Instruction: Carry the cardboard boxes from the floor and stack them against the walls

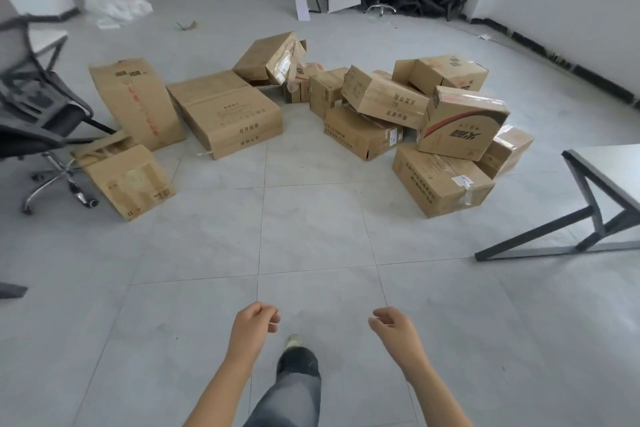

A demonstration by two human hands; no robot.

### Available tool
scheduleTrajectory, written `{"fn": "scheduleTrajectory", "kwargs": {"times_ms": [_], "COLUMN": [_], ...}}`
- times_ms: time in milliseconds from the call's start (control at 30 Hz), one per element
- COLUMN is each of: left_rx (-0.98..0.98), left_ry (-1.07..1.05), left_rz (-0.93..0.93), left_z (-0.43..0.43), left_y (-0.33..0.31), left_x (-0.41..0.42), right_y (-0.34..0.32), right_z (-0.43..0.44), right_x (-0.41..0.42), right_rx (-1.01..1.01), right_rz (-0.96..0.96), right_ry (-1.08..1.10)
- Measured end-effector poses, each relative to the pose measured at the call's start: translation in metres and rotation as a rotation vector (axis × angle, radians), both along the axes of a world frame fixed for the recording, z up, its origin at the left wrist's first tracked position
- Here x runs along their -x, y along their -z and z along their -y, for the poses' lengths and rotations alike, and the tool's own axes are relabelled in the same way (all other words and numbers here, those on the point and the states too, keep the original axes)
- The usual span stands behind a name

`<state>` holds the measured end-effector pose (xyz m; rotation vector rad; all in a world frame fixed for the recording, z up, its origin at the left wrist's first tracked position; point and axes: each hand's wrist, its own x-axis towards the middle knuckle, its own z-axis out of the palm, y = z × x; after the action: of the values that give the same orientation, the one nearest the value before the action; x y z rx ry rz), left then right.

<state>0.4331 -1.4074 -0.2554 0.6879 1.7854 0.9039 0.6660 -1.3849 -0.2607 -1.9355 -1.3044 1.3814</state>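
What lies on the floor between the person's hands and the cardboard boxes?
Only bare grey floor tiles; the head view shows nothing lying between the left hand, the right hand and the cardboard boxes.

- Pale tiled floor (pixel 311 236) lies under you.
- Cardboard boxes (pixel 225 114) lie jumbled on it ahead of you, some stacked.
- Office chair (pixel 38 125) stands left of them.
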Motion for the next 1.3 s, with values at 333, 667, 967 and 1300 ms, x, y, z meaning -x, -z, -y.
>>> {"fn": "scheduleTrajectory", "kwargs": {"times_ms": [333, 667, 967, 1300], "left_rx": [-0.084, -0.005, -0.033, -0.029], "left_ry": [-0.044, -0.009, -0.139, -0.343], "left_rz": [0.005, 0.023, 0.001, 0.019], "left_z": [-0.223, -0.376, -0.556, -0.710], "left_y": [-0.010, 0.004, 0.008, -0.002], "left_x": [0.060, 0.086, 0.104, 0.128], "right_y": [-0.013, -0.002, -0.006, -0.002], "right_z": [-0.221, -0.375, -0.592, -0.772], "right_x": [0.050, 0.081, 0.095, 0.130], "right_rx": [-0.075, -0.028, -0.081, -0.007], "right_rz": [-0.008, -0.039, -0.070, -0.069], "right_ry": [0.021, 0.070, 0.016, -0.164]}}
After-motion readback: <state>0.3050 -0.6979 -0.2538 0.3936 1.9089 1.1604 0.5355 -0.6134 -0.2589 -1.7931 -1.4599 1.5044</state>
